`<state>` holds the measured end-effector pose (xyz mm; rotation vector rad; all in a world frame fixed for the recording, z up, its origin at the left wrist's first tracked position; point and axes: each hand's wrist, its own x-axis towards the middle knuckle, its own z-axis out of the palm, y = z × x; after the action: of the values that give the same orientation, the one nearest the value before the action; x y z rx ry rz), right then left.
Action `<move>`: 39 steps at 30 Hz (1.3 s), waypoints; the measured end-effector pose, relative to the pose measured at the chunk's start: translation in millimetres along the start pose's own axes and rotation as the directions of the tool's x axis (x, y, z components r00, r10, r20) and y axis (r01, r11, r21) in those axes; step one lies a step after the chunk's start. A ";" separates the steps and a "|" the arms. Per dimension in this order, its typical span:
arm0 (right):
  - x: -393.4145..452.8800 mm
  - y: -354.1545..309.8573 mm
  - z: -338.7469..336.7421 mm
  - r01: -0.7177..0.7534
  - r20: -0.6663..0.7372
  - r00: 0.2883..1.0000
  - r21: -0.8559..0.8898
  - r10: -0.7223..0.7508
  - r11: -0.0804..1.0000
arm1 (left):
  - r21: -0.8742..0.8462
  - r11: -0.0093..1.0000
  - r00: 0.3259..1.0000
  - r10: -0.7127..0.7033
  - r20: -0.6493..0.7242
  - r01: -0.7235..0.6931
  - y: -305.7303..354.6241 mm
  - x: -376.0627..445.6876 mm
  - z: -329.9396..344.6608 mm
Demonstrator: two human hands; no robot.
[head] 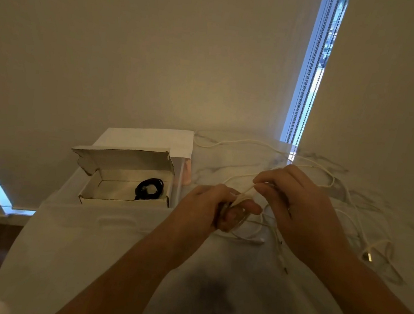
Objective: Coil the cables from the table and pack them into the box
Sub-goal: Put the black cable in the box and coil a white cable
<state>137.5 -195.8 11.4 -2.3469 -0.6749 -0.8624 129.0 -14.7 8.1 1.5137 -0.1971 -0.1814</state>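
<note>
My left hand (pixel 217 205) is closed around a small coil of white cable (pixel 241 200) wound over its fingers. My right hand (pixel 297 201) pinches the same cable's free strand just above the coil. The rest of that white cable (pixel 231 143) trails loosely across the marble table toward the wall. An open cardboard box (pixel 107 194) stands to the left with its lid up; a coiled black cable (pixel 148 188) lies inside it at the right end.
More loose white cables with plugs (pixel 371 251) lie on the marble table (pixel 210 287) to the right of my hands. A white sheet (pixel 151 137) rests behind the box against the wall. Window blind chains (pixel 310 91) hang at the back right.
</note>
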 end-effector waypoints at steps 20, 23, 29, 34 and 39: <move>-13.2 -5.6 18.5 -0.098 0.307 0.949 0.048 0.079 0.994 | -0.618 0.755 0.974 0.127 -0.187 -0.217 23.0 -0.1 -26.8; -15.5 -14.1 18.2 -0.040 0.374 0.927 0.010 0.033 0.999 | -0.611 0.742 0.952 0.123 -0.279 -0.275 20.7 1.7 -32.9; -15.5 -36.7 11.3 0.107 0.440 0.894 -0.018 -0.088 0.994 | -0.522 0.793 0.927 0.139 -0.349 -0.315 16.4 3.0 -30.9; -14.5 -43.0 3.1 0.151 0.409 0.903 -0.005 -0.136 0.989 | -0.414 0.863 0.928 0.145 -0.343 -0.288 11.9 3.2 -24.3; -11.7 -44.0 -1.9 0.166 0.379 0.911 0.023 -0.162 0.986 | -0.104 0.960 0.936 0.224 -0.270 -0.260 4.7 1.5 -15.8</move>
<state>101.9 -168.1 18.3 -2.5181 -1.0402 -0.4749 134.2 0.5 12.1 1.3460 -0.1598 0.1951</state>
